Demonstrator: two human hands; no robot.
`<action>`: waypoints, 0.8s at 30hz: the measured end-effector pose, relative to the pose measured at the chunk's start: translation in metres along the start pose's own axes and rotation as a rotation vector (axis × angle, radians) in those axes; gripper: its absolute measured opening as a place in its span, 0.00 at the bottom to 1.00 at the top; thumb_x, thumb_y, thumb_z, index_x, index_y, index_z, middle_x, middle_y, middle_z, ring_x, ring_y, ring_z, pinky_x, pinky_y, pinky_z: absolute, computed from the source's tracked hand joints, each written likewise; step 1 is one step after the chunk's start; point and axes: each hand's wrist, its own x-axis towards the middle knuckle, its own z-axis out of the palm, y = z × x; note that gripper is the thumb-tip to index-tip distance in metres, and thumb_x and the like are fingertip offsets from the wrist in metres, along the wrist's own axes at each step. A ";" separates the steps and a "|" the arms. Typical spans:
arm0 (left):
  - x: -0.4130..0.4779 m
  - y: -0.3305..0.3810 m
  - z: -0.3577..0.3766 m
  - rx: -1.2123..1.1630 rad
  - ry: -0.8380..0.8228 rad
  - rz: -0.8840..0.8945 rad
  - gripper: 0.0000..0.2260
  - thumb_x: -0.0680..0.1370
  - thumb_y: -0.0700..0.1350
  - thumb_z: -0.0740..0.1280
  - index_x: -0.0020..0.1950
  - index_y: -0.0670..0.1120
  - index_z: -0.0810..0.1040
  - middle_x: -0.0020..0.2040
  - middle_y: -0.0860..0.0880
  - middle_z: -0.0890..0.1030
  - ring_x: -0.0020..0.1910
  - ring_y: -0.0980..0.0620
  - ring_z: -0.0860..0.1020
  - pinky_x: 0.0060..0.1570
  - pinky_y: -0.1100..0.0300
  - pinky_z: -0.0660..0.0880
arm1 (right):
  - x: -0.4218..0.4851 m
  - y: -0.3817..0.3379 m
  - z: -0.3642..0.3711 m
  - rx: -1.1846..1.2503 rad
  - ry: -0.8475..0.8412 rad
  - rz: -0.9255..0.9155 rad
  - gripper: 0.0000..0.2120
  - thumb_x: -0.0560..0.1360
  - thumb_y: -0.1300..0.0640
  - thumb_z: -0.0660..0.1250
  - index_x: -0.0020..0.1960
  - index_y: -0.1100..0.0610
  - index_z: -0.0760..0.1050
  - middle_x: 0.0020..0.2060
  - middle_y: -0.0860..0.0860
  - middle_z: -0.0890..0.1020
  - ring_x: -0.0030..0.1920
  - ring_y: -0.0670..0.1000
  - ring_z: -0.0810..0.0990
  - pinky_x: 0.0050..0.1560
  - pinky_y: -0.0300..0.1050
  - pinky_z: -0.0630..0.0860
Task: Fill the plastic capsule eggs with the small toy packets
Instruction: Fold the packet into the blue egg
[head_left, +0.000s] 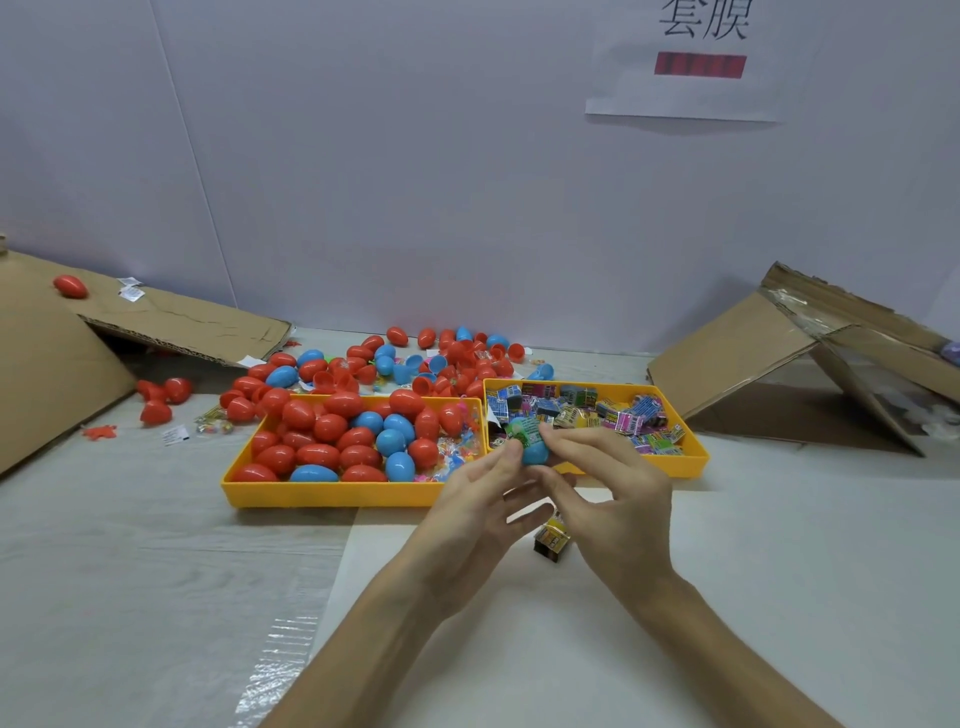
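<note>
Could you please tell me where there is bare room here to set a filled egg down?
The white sheet right of the right hand, in front of the right tray, is bare; so is the grey tabletop in front of the left tray. Behind the trays, loose eggs crowd.

Bright, even, diffuse light falls from overhead and leaves the white wall (415, 182) flat and slightly bluish. Shadows are soft: a faint grey patch lies on the bench (156, 545) under the left hand (467, 499) and right hand (618, 499). Small white highlights glint on the red eggs (317, 454), and a clear tape strip (275, 660) shines. The blue egg (535, 452) held between the hands looks slightly soft, and print on the packets (623, 415) is unreadable. Wide-angle distortion tilts the wall seams and stretches the cardboard (47, 364) at the edges.
</note>
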 end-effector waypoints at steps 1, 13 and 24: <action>0.000 0.000 0.000 -0.003 0.002 0.002 0.18 0.82 0.53 0.64 0.64 0.43 0.81 0.60 0.41 0.83 0.65 0.44 0.80 0.64 0.52 0.78 | -0.001 0.001 0.000 0.001 0.007 -0.003 0.14 0.70 0.63 0.76 0.55 0.63 0.84 0.49 0.53 0.86 0.49 0.54 0.84 0.47 0.56 0.82; 0.002 -0.001 0.001 0.027 0.035 -0.007 0.15 0.80 0.53 0.65 0.57 0.47 0.85 0.55 0.44 0.85 0.61 0.47 0.82 0.56 0.59 0.80 | -0.003 0.007 0.001 -0.009 0.020 -0.037 0.14 0.70 0.62 0.75 0.55 0.62 0.84 0.50 0.47 0.84 0.48 0.53 0.84 0.46 0.51 0.82; 0.004 -0.002 0.000 0.275 0.299 0.204 0.24 0.67 0.54 0.80 0.60 0.47 0.81 0.50 0.47 0.86 0.53 0.48 0.85 0.47 0.60 0.81 | 0.001 -0.002 0.002 0.055 -0.087 -0.005 0.24 0.72 0.65 0.75 0.68 0.59 0.77 0.55 0.48 0.81 0.56 0.45 0.80 0.58 0.36 0.75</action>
